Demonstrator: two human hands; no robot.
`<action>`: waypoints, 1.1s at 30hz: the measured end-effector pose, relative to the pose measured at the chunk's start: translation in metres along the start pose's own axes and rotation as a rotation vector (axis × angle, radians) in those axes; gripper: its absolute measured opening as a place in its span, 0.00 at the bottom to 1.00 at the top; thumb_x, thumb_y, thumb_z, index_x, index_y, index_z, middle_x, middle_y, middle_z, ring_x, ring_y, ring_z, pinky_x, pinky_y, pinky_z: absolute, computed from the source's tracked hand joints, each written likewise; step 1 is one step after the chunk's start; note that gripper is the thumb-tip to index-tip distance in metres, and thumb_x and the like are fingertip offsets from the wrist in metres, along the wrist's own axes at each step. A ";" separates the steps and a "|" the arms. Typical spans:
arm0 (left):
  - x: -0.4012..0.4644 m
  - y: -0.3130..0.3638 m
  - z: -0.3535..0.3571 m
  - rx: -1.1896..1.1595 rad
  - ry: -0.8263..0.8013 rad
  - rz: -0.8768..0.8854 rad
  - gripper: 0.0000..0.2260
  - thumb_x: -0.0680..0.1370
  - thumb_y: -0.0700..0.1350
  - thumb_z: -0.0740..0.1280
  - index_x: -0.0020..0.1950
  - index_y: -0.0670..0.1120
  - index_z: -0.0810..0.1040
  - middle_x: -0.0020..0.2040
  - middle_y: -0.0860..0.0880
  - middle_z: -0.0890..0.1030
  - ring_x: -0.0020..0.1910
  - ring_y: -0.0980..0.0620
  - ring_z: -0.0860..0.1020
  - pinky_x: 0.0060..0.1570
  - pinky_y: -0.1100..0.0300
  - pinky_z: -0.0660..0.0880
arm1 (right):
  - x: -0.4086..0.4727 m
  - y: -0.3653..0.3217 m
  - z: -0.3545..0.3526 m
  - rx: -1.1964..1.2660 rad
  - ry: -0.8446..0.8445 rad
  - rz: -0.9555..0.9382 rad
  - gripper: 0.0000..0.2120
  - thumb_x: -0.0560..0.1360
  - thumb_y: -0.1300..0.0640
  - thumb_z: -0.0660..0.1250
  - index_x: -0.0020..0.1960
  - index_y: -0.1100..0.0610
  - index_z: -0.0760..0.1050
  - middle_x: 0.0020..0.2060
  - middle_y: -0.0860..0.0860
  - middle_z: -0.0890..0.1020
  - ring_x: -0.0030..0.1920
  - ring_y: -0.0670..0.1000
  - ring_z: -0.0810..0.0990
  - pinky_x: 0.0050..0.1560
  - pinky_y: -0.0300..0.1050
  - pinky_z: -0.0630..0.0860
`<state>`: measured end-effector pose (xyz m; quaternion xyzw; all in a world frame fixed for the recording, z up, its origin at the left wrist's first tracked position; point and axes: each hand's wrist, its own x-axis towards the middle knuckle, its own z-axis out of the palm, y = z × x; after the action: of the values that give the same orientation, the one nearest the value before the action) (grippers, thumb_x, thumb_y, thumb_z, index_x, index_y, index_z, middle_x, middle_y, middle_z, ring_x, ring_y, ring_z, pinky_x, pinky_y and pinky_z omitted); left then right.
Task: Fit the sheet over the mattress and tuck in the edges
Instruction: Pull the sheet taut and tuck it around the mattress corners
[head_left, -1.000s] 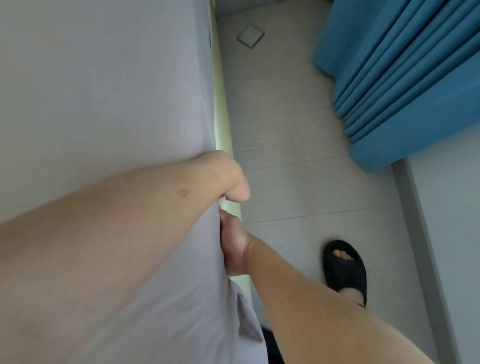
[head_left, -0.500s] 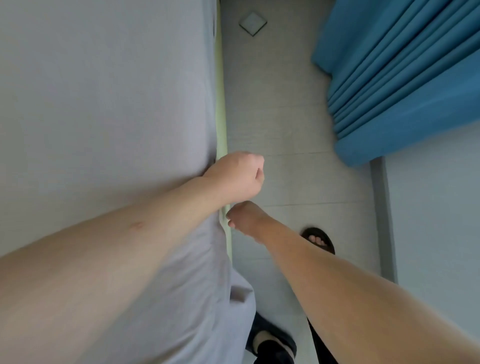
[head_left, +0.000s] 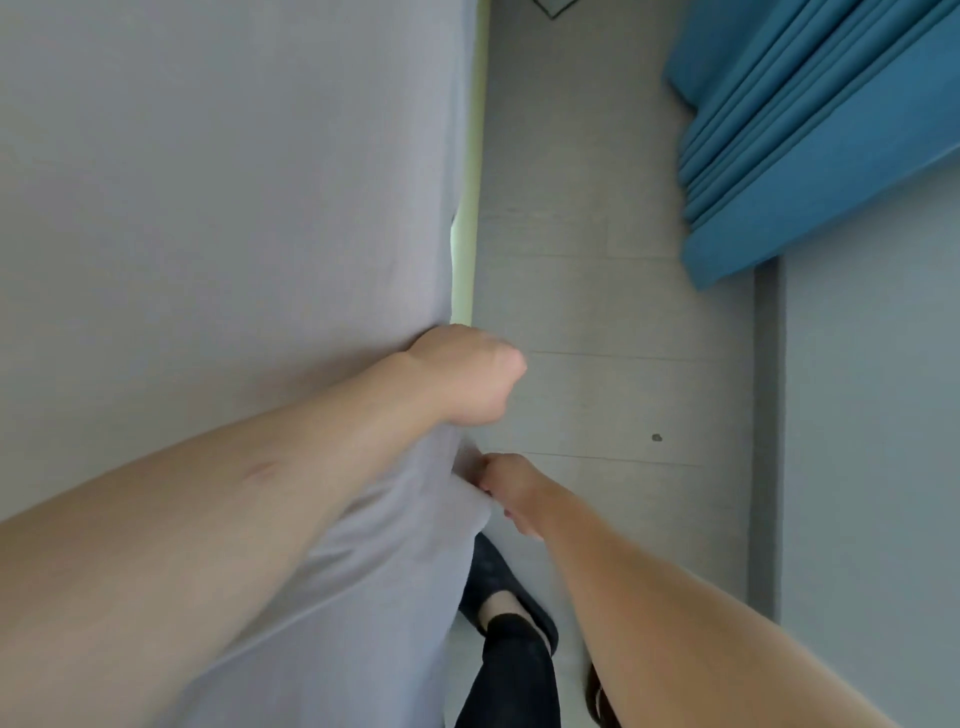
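Mid-tuck along bed side: left hand (head_left: 467, 382) w/ fingers curled over sheet (head_left: 234, 208) edge at mattress (head_left: 465, 270) side, right hand (head_left: 511, 491) pinching loose sheet fold lower down, so next probably needs pushing that fold under mattress.

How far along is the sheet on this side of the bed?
Done: the grey sheet lies smooth over the top. In hand: the left hand is at the bed's edge, and the right hand pinches a loose fold just below it. Left: a pale green strip of mattress shows beyond the hands, so that edge is not yet tucked.
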<state>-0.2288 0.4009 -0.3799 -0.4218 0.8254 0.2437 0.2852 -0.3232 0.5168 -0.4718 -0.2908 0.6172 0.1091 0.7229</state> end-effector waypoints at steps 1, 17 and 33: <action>-0.004 0.005 0.002 0.027 -0.016 -0.019 0.04 0.72 0.39 0.62 0.42 0.48 0.71 0.43 0.48 0.77 0.43 0.42 0.76 0.38 0.55 0.69 | 0.000 0.008 0.005 0.105 0.011 0.000 0.10 0.73 0.64 0.60 0.47 0.59 0.80 0.39 0.54 0.79 0.38 0.52 0.72 0.40 0.44 0.68; -0.005 0.022 0.079 0.612 -0.320 0.176 0.14 0.78 0.45 0.64 0.63 0.55 0.79 0.61 0.52 0.79 0.64 0.49 0.74 0.63 0.54 0.68 | 0.036 0.033 0.063 0.146 0.694 -0.092 0.17 0.77 0.47 0.64 0.60 0.55 0.71 0.62 0.55 0.75 0.65 0.60 0.71 0.62 0.55 0.68; -0.015 0.044 0.067 0.766 -0.706 -0.042 0.15 0.78 0.47 0.57 0.62 0.51 0.77 0.64 0.48 0.79 0.58 0.42 0.78 0.55 0.47 0.75 | -0.035 0.032 0.095 0.769 0.162 -0.314 0.24 0.77 0.62 0.57 0.28 0.46 0.78 0.23 0.38 0.74 0.35 0.47 0.69 0.36 0.39 0.65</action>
<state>-0.2405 0.4757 -0.4111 -0.1957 0.7003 0.0459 0.6850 -0.2686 0.6028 -0.4411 -0.0977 0.6159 -0.2637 0.7359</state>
